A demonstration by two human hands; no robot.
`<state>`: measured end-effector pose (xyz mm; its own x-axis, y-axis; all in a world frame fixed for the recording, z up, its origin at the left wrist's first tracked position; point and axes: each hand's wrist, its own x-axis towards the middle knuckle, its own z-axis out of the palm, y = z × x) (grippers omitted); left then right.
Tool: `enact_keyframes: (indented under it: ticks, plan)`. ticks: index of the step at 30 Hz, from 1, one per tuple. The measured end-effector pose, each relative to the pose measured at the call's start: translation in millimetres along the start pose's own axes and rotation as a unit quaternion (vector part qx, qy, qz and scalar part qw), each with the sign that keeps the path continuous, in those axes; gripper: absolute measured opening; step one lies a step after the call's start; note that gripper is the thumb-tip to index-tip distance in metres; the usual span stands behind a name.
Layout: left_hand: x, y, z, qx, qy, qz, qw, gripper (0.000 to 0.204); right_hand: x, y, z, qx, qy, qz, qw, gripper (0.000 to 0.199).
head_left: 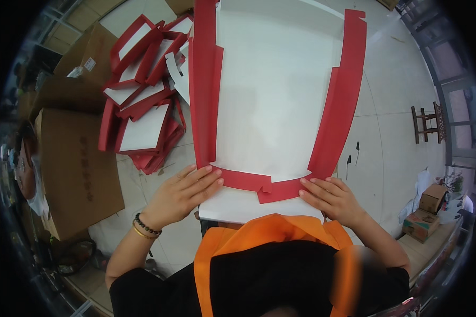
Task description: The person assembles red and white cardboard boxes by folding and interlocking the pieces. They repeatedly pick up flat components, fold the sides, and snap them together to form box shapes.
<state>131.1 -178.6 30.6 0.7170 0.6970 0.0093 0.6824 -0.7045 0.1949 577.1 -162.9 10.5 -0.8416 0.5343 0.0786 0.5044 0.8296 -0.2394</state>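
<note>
A white sheet (pixel 275 95) lies on the table (pixel 238 210) in front of the person, with red strips along its left, right and near sides. The left strip (pixel 202 95) and right strip (pixel 341 90) run away toward the far side. Along the near edge, two short red strips (pixel 238 179) meet about midway at their notched ends; whether these are hooked together cannot be told.

The left hand (pixel 186 191) rests at the near left corner, fingers stretched out over the red, not closed around anything. The right hand (pixel 333 199) lies likewise at the near right corner, fingers extended on the red. The two hands are well apart, one on either side of the notched ends.

On the floor (pixel 386 105) to the left is a heap of red-edged white trays (pixel 143 129), with a brown box (pixel 79 169) beside it. A stool (pixel 429 124) stands on the right; nearer are small cartons (pixel 421 225).
</note>
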Motion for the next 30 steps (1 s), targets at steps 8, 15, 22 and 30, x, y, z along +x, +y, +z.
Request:
enact_keyframes:
  ticks: [8,15,22,30]
  plan:
    - [24.1,-18.7,-20.2,0.034,0.003,0.058,0.998,0.045,27.6,27.7,-22.2,0.039,-0.053,-0.078,0.995,0.05]
    - [52.7,-8.3,8.4,-0.04,0.058,0.04,0.997,0.047,60.7,3.6,5.8,0.09,0.001,0.023,0.996,0.039]
    - [63.2,-8.5,16.9,-0.085,0.121,0.005,0.989,0.043,61.9,3.5,12.9,0.141,0.154,0.201,0.957,0.028]
    - [62.0,-14.5,27.1,-0.121,0.167,-0.01,0.978,0.044,78.2,9.6,9.2,0.082,0.074,0.076,0.991,0.023]
